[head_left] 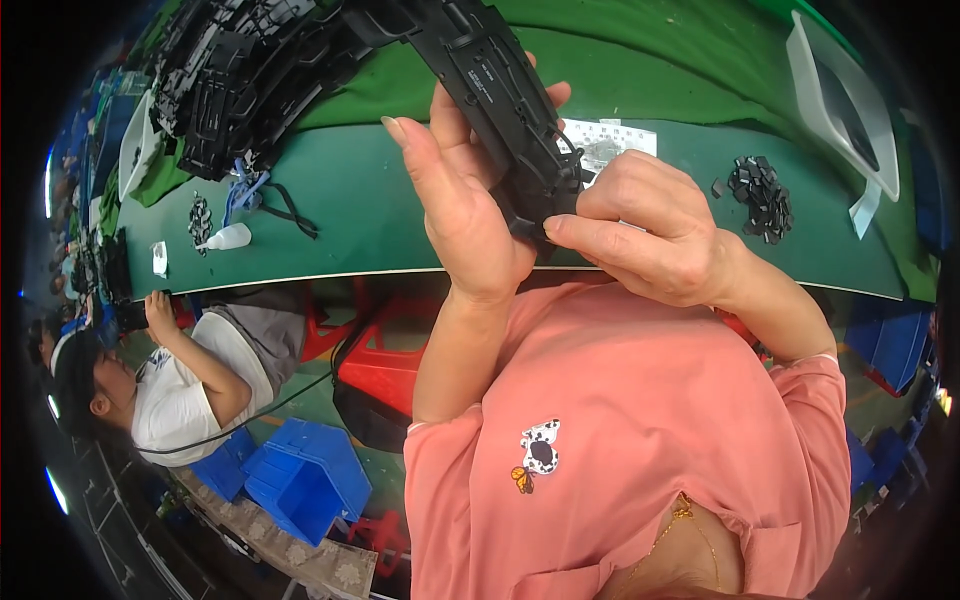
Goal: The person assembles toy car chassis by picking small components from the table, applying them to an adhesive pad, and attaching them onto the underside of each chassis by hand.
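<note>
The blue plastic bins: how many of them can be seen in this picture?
3 clearly: two blue bins side by side on the floor at lower left, and one at the right under the table edge. More blue shapes at the far right rim may be further bins.

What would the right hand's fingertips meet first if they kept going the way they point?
The right hand points its fingers toward the left hand; first in line is the long black plastic part they already touch, then probably the left palm.

— What's on the green counter (380, 200)?
— A heap of black plastic parts (240, 70), a small white bottle (228, 238), a pile of small black pieces (762, 195).
— And below?
— Blue bins (300, 475).
</note>
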The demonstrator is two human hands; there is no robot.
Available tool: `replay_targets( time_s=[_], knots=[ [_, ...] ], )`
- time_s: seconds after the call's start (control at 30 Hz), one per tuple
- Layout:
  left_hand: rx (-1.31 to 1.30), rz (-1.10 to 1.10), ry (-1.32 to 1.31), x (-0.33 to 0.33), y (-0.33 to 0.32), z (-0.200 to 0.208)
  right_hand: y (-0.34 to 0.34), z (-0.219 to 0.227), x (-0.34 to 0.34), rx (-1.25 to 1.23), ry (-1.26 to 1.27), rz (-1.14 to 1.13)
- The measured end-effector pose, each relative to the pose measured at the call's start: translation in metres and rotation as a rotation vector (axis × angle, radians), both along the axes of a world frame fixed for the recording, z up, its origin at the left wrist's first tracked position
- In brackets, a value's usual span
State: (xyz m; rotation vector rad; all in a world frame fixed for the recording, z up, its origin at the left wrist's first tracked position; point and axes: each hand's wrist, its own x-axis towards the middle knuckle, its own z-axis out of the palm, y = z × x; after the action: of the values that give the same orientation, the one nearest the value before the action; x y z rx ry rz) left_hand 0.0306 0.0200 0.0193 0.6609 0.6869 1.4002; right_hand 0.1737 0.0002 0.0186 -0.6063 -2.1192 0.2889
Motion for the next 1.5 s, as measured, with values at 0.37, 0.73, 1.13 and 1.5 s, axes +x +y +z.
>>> replay_targets(
  time_s=[0.37,0.73,1.13,1.5],
  knots=[
    [0.026,0.017,0.019,0.001,0.001,0.000,0.000,-0.003,-0.003,0.003,0.014,0.013],
    [0.260,0.186,0.135,-0.001,0.001,0.000,-0.016,0.015,0.001,-1.576,0.403,0.091],
    [0.259,0.215,0.268,-0.002,0.003,0.011,-0.007,0.017,-0.014,-1.740,0.511,0.075],
    [0.070,0.285,-0.104,-0.083,0.084,0.077,-0.032,0.013,0.037,-1.584,0.663,-0.153]
  ],
)
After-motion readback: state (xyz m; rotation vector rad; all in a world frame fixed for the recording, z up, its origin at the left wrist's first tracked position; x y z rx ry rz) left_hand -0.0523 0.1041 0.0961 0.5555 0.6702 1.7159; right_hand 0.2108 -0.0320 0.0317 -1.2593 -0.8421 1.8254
